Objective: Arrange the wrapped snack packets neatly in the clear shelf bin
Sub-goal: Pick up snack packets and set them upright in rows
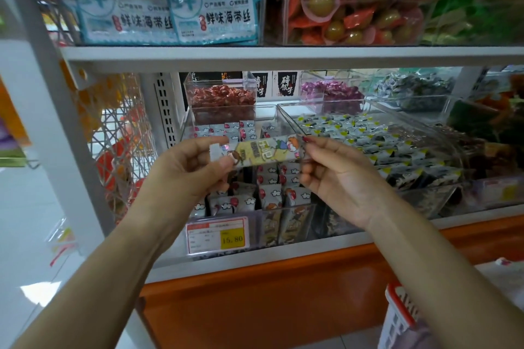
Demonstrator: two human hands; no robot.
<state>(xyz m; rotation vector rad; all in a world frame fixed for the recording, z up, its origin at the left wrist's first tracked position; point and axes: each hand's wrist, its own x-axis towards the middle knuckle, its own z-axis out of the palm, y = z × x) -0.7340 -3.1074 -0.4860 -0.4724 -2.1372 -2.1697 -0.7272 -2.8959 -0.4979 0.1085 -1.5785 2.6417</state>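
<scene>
Head: L hand [192, 167], R hand [337, 178] pinch packet [266, 151] ends above bin [283, 208] rim.

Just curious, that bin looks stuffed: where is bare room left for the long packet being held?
Bare floor shows at the back of the clear bin, between the white cloud packets and the red candy box. The middle rows and the front cartoon packets look packed.

Upper shelf [283, 54]: blue-and-white seaweed packs [215, 11], beside a clear box of orange-wrapped snacks [354, 8]. Beneath it, at the back: red candies [222, 96], purple candies [331, 91]. Lower right: red-and-white basket [399, 317].
</scene>
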